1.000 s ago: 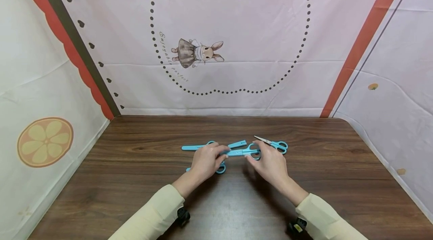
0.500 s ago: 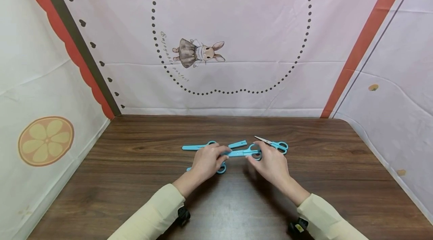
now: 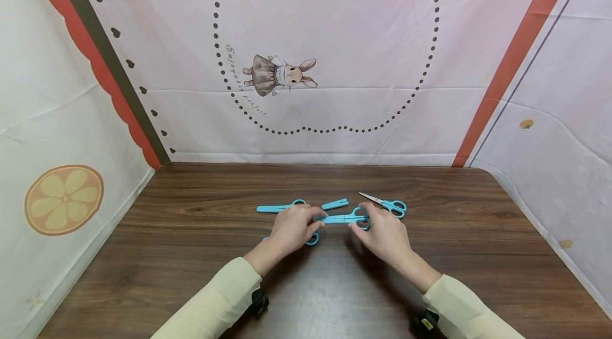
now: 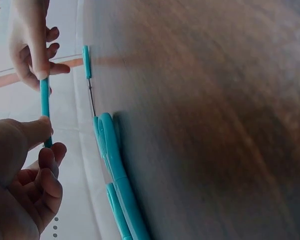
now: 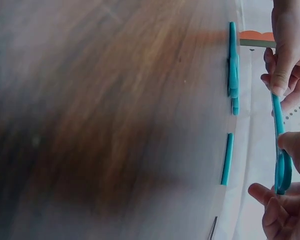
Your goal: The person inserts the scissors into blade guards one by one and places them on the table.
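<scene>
Above the table, both hands hold one pair of light-blue scissors (image 3: 340, 219), its blades covered by a blue sheath. My left hand (image 3: 292, 227) pinches the sheath's tip between thumb and fingers. My right hand (image 3: 383, 227) grips the finger loops (image 5: 284, 172) at the other end. The wrist views show the scissors raised off the wood. Under and beside the left hand lie two more blue scissors, one behind (image 3: 274, 209) with its sheath on, one nearer (image 3: 312, 238) partly hidden by that hand. A loose blue sheath (image 3: 335, 204) lies behind the held scissors.
Scissors with bare metal blades (image 3: 389, 206) lie behind the right hand, points toward the back left. The brown wooden table (image 3: 201, 275) ends at a printed cloth backdrop (image 3: 363, 62), with cloth at both sides too.
The held scissors have come slightly down and nearer the person, the right hand with them. More of the loose sheath now shows. The left hand keeps its place and grip.
</scene>
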The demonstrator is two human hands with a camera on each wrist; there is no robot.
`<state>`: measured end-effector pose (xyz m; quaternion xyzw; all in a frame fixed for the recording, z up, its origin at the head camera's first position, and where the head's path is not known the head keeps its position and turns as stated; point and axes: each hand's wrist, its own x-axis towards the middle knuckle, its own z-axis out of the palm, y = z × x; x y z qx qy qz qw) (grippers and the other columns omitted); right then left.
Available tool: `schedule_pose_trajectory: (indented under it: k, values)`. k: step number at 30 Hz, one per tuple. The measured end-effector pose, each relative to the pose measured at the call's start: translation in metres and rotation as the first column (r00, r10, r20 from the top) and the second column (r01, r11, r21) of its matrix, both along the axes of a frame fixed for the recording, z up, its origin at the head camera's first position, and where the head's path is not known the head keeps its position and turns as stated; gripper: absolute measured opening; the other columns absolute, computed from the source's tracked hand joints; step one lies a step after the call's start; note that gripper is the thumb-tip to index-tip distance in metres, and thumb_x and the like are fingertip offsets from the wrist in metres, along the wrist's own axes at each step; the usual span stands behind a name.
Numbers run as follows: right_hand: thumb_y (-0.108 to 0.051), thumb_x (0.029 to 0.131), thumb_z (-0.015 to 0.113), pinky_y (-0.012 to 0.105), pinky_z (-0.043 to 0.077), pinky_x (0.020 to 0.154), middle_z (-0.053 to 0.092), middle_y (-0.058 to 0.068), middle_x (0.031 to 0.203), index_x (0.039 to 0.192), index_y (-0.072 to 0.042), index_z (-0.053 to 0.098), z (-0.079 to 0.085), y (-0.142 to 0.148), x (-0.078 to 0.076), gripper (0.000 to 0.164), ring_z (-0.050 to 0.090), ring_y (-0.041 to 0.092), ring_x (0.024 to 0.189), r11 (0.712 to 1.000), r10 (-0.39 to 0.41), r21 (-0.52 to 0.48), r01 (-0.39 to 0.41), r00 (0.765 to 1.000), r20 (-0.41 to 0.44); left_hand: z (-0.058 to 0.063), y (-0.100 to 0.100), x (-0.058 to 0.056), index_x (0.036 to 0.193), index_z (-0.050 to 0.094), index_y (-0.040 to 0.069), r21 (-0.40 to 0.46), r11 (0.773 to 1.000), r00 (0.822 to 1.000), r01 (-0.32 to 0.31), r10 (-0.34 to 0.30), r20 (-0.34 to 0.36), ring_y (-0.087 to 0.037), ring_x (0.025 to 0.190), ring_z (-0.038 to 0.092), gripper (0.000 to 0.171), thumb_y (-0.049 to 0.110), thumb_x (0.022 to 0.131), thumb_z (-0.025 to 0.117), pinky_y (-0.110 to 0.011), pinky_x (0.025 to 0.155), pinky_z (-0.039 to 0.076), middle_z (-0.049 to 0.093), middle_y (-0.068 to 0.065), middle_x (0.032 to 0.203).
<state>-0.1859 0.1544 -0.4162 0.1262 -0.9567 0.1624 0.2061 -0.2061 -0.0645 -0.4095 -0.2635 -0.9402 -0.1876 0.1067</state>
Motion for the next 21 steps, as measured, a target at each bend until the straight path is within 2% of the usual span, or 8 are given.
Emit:
schedule_pose_trajectory:
  k: [6,12,21]
  values:
    - [-0.042,0.074,0.074,0.023,0.035,0.041,0.062,0.001,0.074,0.113,-0.011,0.060,0.001,0.008,0.000,0.053,0.050,0.008,0.054,0.998,0.045,0.037,-0.046,0.998,0.042,0.001,0.000,-0.003,0.101,0.070,0.025,-0.015,1.000,1.000,0.002,-0.002,0.011,0.001,0.048,0.041,0.019,0.033,0.085,0.065,-0.019,0.039,0.033,0.060,0.011,0.069]
    - [-0.039,0.073,0.075,0.022,0.037,0.044,0.062,-0.003,0.074,0.114,-0.010,0.059,0.003,0.017,0.000,0.053,0.051,0.004,0.056,0.994,0.103,0.026,-0.105,0.992,0.074,0.001,0.004,-0.005,0.102,0.069,0.023,-0.041,0.999,0.999,-0.002,0.004,0.042,0.000,0.045,0.041,0.021,0.034,0.085,0.065,-0.020,0.037,0.032,0.056,0.012,0.062]
    - [-0.040,0.074,0.074,0.023,0.038,0.045,0.061,-0.005,0.073,0.116,-0.011,0.058,0.005,0.028,-0.002,0.053,0.051,0.003,0.058,0.994,0.102,0.039,-0.107,0.988,0.115,0.002,0.016,-0.006,0.104,0.069,0.023,-0.108,0.994,0.997,0.013,-0.005,0.079,-0.002,0.044,0.041,0.020,0.030,0.086,0.065,-0.020,0.037,0.031,0.055,0.013,0.061]
